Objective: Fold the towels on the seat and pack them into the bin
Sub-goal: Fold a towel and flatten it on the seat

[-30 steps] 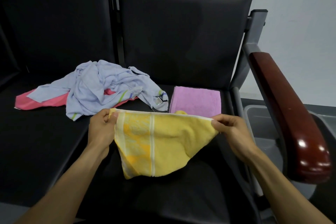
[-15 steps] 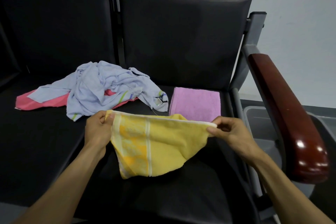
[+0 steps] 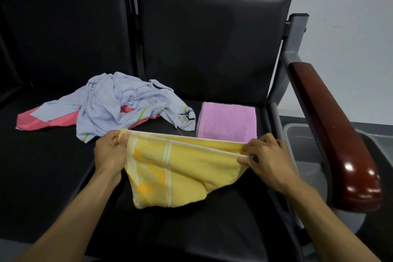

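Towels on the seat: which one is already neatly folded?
The purple towel, a flat rectangle beside the armrest. The yellow towel hangs between both hands; the pale blue and pink ones lie crumpled.

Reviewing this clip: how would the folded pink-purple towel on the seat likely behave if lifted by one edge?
The folded purple towel would probably go floppy and unfold, since the yellow towel sags between the left hand and right hand. It looks light. Its terry surface likely grips rather than slides on the seat.

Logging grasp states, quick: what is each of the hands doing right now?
Left hand: closed, pinching one top corner of the yellow towel.
Right hand: closed, pinching the towel's other top corner.
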### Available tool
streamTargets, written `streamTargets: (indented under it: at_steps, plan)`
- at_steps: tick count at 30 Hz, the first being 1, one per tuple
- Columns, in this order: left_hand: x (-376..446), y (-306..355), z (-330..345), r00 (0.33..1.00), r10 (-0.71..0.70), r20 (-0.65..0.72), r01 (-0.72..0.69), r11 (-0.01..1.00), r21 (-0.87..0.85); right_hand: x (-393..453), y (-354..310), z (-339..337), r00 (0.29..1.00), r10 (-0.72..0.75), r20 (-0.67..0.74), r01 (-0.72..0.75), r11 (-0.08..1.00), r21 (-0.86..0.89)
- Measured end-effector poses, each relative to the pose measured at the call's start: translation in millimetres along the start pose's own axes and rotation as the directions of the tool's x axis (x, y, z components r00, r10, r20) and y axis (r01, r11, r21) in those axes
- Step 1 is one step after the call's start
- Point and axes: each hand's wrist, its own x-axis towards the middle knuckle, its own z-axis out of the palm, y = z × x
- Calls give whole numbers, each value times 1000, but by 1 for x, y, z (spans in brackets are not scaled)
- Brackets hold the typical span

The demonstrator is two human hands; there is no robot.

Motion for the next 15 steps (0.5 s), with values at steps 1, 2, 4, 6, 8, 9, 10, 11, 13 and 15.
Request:
streamTargets:
  at_steps: [1, 2, 4, 6, 8, 9, 10, 11, 13, 15]
  plan:
    - [1, -1, 0, 1000, -3, 0, 3, 1000, 4, 0, 0, 2, 1000, -7, -2, 7, 1000, -4]
    - [1, -1, -1, 1000, -8, 3, 8, 1000, 3, 1, 1, 3, 1000, -13, -7, 13, 1000, -3]
    - [3, -2, -2, 1000, -18, 2, 18, 1000, -1, 1, 2, 4, 999, -6, -39, 7, 1000, 30]
    - [4, -2, -2, 1000, -23, -8, 23, 1000, -12, 2, 3, 1, 992, 22, -126, -9, 995, 102]
    - [3, -1, -1, 1000, -19, -13, 18, 999, -29, 4, 1, -4, 971, 27, -238, 9, 989, 145]
    - [2, 0, -1, 1000, -18, -16, 17, 999, -40, 4, -1, -6, 961, 29, -273, 19, 985, 171]
    - [2, 1, 0, 1000, -19, -19, 18, 999, -52, 4, -1, -8, 954, 31, -297, 30, 980, 199]
    - [2, 2, 0, 999, -21, -24, 20, 998, -60, 4, -2, -9, 948, 33, -317, 37, 976, 215]
    - [1, 3, 1, 999, -26, -27, 24, 997, -75, 3, 1, -8, 943, 56, -328, 7, 982, 187]
    - [-1, 4, 2, 1000, -24, -12, 23, 996, -88, 2, 5, -6, 951, 102, -291, -59, 987, 153]
